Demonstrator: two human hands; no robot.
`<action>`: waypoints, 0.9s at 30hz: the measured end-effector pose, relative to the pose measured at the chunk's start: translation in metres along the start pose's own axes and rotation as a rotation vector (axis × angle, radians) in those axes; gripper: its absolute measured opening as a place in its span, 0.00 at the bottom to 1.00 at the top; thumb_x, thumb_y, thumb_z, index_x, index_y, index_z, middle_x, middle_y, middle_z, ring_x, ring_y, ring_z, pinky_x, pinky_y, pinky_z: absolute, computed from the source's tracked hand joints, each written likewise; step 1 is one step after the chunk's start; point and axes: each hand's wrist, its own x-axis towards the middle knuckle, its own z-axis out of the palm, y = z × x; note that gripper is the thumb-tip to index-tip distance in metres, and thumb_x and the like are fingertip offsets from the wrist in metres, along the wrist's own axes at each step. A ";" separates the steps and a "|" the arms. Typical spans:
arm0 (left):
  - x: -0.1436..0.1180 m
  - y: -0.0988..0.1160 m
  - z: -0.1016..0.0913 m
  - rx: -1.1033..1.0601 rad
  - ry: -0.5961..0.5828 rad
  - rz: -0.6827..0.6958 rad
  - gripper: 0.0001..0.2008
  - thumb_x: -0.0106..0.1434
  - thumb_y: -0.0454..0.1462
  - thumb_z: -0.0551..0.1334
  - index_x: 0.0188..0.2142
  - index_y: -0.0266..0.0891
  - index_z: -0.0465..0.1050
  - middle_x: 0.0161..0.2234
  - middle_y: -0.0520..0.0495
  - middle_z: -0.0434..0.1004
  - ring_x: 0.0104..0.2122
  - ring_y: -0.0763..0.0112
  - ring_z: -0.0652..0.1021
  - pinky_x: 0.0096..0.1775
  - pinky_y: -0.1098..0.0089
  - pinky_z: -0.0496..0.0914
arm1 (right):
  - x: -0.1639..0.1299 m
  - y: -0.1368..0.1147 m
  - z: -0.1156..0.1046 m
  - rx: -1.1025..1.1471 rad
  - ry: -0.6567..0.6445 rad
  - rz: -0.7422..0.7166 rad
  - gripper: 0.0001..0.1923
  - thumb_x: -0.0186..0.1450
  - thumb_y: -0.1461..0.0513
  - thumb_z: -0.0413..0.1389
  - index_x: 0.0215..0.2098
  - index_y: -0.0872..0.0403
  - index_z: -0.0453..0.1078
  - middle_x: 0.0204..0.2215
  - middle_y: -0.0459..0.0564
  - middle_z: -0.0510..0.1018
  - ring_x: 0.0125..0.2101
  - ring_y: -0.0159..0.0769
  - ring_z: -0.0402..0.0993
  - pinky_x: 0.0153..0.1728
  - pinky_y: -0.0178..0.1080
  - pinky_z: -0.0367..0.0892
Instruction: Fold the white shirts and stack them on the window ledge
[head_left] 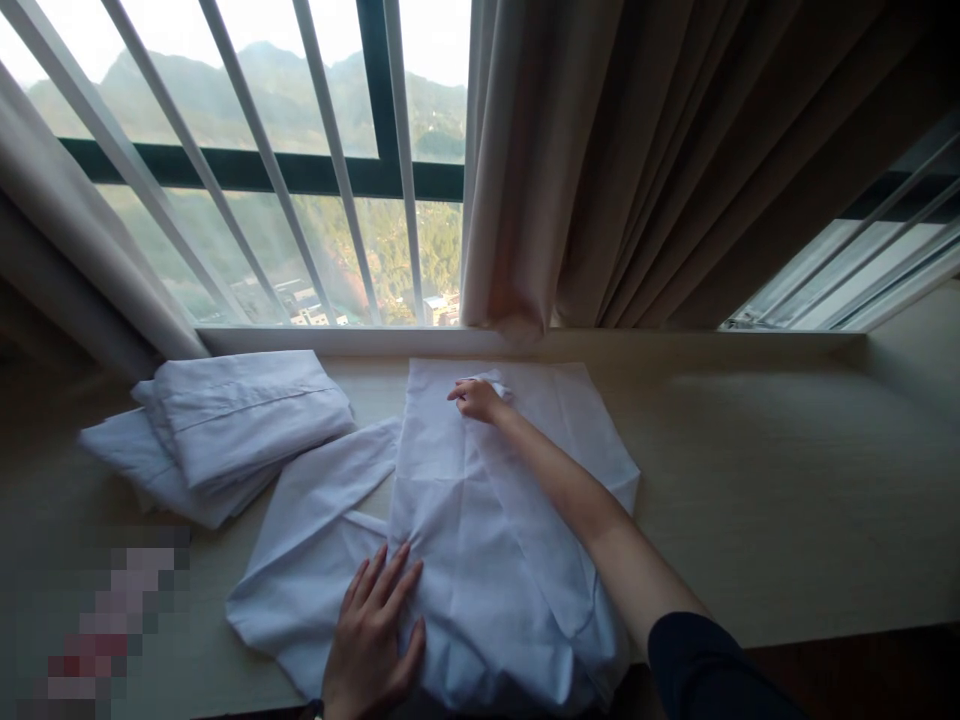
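A white shirt (450, 520) lies spread flat on the pale window ledge (750, 470), one sleeve reaching out to the left. My left hand (375, 635) rests flat on its near part, fingers apart and pressing the cloth. My right hand (477, 399) stretches to the far end of the shirt, where its fingers pinch a small fold of the white fabric near the collar. My right forearm lies across the cloth.
A stack of folded white garments (225, 420) sits on the ledge at the left. Behind it is a barred window (285, 170), and a beige curtain (637, 170) hangs down to the ledge. A blurred patch covers the lower left corner.
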 end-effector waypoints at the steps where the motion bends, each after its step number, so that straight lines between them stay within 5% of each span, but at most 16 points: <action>1: 0.000 0.000 0.000 0.003 0.000 0.001 0.36 0.62 0.41 0.59 0.70 0.52 0.56 0.69 0.51 0.58 0.67 0.49 0.60 0.61 0.45 0.64 | -0.008 0.001 0.002 -0.012 0.044 -0.044 0.19 0.59 0.69 0.53 0.43 0.50 0.81 0.46 0.45 0.82 0.55 0.38 0.73 0.61 0.38 0.60; 4: 0.000 0.000 0.000 0.012 0.001 -0.002 0.36 0.62 0.40 0.59 0.69 0.51 0.56 0.69 0.51 0.58 0.67 0.49 0.60 0.61 0.45 0.64 | -0.035 0.012 -0.001 -0.127 0.217 -0.068 0.27 0.59 0.70 0.52 0.54 0.51 0.75 0.57 0.49 0.75 0.63 0.43 0.61 0.66 0.47 0.51; 8: 0.000 0.001 0.000 0.016 0.001 -0.003 0.34 0.62 0.40 0.60 0.68 0.50 0.60 0.68 0.50 0.59 0.67 0.49 0.60 0.62 0.46 0.64 | -0.058 0.036 -0.003 -0.322 0.278 0.193 0.38 0.59 0.67 0.56 0.67 0.49 0.61 0.70 0.52 0.56 0.66 0.54 0.52 0.64 0.56 0.49; 14: 0.001 0.004 -0.004 0.056 0.006 0.006 0.32 0.62 0.38 0.60 0.66 0.47 0.63 0.68 0.48 0.61 0.67 0.50 0.61 0.61 0.46 0.64 | -0.054 0.061 0.000 -0.330 0.121 0.288 0.18 0.69 0.62 0.48 0.51 0.49 0.76 0.60 0.51 0.71 0.56 0.44 0.68 0.59 0.44 0.59; 20: 0.001 0.005 -0.005 0.051 0.030 0.012 0.30 0.61 0.38 0.60 0.64 0.46 0.66 0.67 0.48 0.62 0.66 0.50 0.62 0.61 0.47 0.64 | -0.046 0.072 -0.007 -0.098 0.255 0.487 0.39 0.56 0.58 0.66 0.64 0.51 0.63 0.57 0.55 0.74 0.55 0.45 0.71 0.55 0.39 0.64; 27: -0.001 0.003 -0.003 0.062 0.039 0.016 0.30 0.61 0.38 0.60 0.64 0.46 0.66 0.67 0.49 0.62 0.66 0.51 0.63 0.61 0.47 0.65 | -0.038 0.072 -0.006 0.092 0.352 0.609 0.13 0.59 0.54 0.61 0.39 0.52 0.77 0.41 0.53 0.82 0.45 0.43 0.76 0.48 0.39 0.68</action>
